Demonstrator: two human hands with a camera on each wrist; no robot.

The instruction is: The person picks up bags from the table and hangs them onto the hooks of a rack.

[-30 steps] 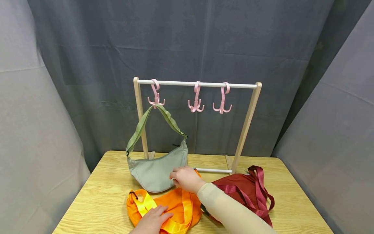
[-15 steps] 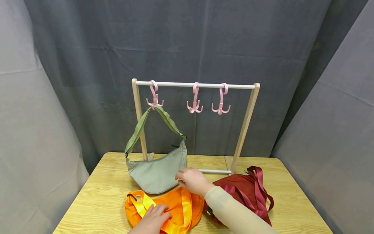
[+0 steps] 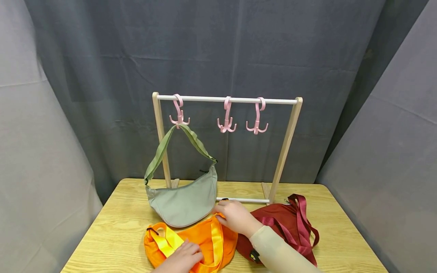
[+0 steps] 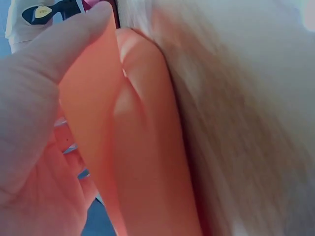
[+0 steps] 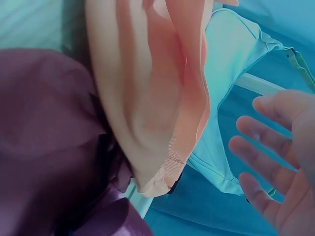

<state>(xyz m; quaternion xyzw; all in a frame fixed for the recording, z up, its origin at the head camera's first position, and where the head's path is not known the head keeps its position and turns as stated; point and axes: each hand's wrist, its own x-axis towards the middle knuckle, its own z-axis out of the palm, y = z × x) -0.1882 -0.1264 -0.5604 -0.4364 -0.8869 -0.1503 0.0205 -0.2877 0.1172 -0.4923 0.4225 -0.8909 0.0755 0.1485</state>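
An orange shoulder bag (image 3: 201,237) with yellow straps lies at the front of the table. My left hand (image 3: 182,258) is on its near side. In the left wrist view, the thumb lies over a strap (image 4: 91,93) and the fingers curl behind it, holding the band. My right hand (image 3: 239,219) hovers at the bag's right end, its fingers loosely bent and apart from the fabric in the right wrist view. Behind, a green shoulder bag (image 3: 186,201) has its strap (image 3: 196,142) looped on the left pink hook (image 3: 179,113).
A dark red bag (image 3: 283,220) lies to the right, partly behind the right sleeve (image 3: 280,250). Two more pink hooks, one in the middle (image 3: 227,117) and one at right (image 3: 257,117), hang from the white rail (image 3: 205,99) of a wooden rack (image 3: 285,151).
My right hand has moved right, away from the green bag, along the orange bag's far edge. The left hand's spread fingers have drawn together on the orange bag.
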